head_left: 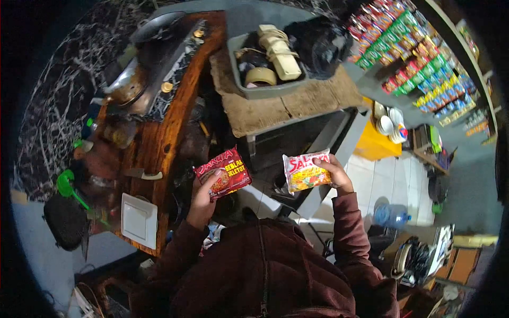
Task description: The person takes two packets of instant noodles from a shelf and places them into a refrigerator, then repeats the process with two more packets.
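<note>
My left hand (202, 198) is closed on a dark red noodle packet (225, 174) printed with yellow letters, its thumb across the front. To the right, my right hand (335, 172) grips a white and yellow noodle packet (307, 173) with red letters by its right side. Both packets are held up, front faces showing, with a gap between them. They are above the floor, near the front edge of a worn wooden table (281, 112).
A grey bin (270, 91) with tape and a power strip stands on the table. At left a wooden counter (177, 130) bears a knife (144, 174), a white tray (139, 220) and a stove. Hanging sachets (419, 69), a yellow crate (374, 140) and a water bottle (391, 216) are at right.
</note>
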Tool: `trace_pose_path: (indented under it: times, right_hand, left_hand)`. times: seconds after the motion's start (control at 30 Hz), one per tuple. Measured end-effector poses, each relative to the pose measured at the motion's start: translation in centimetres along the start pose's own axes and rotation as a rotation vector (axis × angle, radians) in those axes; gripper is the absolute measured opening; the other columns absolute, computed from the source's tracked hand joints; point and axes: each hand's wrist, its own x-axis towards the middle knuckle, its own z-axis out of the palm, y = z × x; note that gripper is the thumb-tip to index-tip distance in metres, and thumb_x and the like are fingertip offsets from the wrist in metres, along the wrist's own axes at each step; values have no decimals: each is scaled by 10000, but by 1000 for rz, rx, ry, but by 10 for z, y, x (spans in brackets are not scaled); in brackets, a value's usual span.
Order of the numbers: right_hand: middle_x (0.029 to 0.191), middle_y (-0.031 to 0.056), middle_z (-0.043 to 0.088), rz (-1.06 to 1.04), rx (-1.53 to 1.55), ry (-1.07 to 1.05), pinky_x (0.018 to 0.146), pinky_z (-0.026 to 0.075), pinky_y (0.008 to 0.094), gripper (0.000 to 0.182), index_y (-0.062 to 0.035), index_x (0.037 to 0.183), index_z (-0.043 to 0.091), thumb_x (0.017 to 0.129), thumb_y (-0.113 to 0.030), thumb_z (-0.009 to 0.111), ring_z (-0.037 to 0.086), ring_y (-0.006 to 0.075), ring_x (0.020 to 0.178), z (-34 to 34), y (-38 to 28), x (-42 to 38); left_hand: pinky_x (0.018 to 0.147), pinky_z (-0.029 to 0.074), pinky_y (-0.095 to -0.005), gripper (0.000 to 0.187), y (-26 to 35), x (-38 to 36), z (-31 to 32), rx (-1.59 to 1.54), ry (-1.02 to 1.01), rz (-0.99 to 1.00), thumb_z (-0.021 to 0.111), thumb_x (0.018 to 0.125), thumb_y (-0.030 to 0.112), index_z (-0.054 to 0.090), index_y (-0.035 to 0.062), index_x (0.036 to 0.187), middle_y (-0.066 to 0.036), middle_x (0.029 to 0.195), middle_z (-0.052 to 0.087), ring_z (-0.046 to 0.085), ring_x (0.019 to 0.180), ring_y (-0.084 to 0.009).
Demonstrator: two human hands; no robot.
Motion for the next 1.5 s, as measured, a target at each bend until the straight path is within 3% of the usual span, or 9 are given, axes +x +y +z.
trace_pose_path:
  times: [0.13, 0.23, 0.5, 0.77, 1.0, 1.2, 1.27, 1.4, 1.5]
  right_hand:
    - [963, 98, 699, -48, 64, 217, 764, 545, 275, 291, 44, 1053, 639, 900, -202, 674, 676, 153, 835, -8, 3, -40]
    - [1018, 98, 680, -57, 32, 258, 836, 525, 295, 322, 28, 1111, 607, 892, -197, 677, 661, 166, 917, -23, 3, -68]
    - [1028, 122, 682, -136, 155, 454, 824, 530, 301, 359, 46, 1118, 610, 918, -251, 637, 672, 183, 911, -68, 12, -112]
    - [1058, 141, 690, -105, 450, 466, 835, 541, 303, 365, 61, 1155, 604, 936, -232, 608, 689, 192, 911, -100, 19, -127]
    - [1017, 148, 708, 49, 588, 364, 800, 553, 277, 345, 55, 1100, 630, 912, -232, 656, 702, 177, 853, -135, 63, -86]
    - [1006, 134, 709, 220, 649, 320, 771, 562, 291, 409, 48, 1108, 643, 881, -289, 694, 704, 192, 862, -152, 133, -13]
    - [1002, 126, 709, 200, 651, 275, 764, 560, 292, 377, 39, 1095, 652, 888, -273, 690, 702, 187, 862, -157, 157, 17]
    - [982, 117, 711, 184, 653, 274, 769, 555, 289, 349, 38, 1059, 666, 893, -267, 694, 700, 177, 854, -173, 206, 81]
    - [959, 113, 711, 143, 610, 308, 728, 553, 288, 331, 33, 1026, 681, 886, -266, 711, 694, 157, 814, -182, 234, 120]
  left_hand:
    - [842, 552, -337, 229, -20, 12, 16, 72, -78, -59, 625, 917, 97, 618, 20, 1132, -98, 1072, 680, 673, 970, -195]
    - [842, 550, -337, 238, -31, 14, 36, 136, -125, -125, 627, 917, 103, 612, 22, 1141, -99, 1077, 678, 672, 973, -195]
    - [859, 540, -336, 238, -67, 16, 89, 212, -217, -217, 621, 920, 107, 611, 29, 1144, -78, 1080, 680, 671, 977, -177]
    - [845, 536, -337, 212, -111, 34, 134, 277, -225, -258, 590, 913, 111, 618, 32, 1108, -75, 1042, 681, 675, 943, -185]
    - [852, 534, -361, 254, -182, 81, 126, 187, -147, -333, 568, 888, 134, 596, 41, 1122, -90, 1050, 672, 676, 931, -208]
    - [734, 568, -339, 239, -250, 136, 112, 336, -87, -303, 600, 870, 139, 603, 73, 1100, -51, 1020, 670, 678, 907, -191]
    - [783, 551, -333, 253, -275, 164, 80, 434, -38, -413, 601, 875, 135, 605, 79, 1122, -44, 1026, 670, 663, 934, -169]
    - [877, 485, -311, 285, -325, 219, 59, 377, -181, -305, 581, 907, 145, 587, 73, 1183, -42, 1074, 654, 610, 1017, -138]
    - [902, 468, -300, 425, -346, 252, 43, 791, -228, -77, 532, 975, 268, 438, 55, 1331, -62, 1212, 576, 563, 1076, -149]
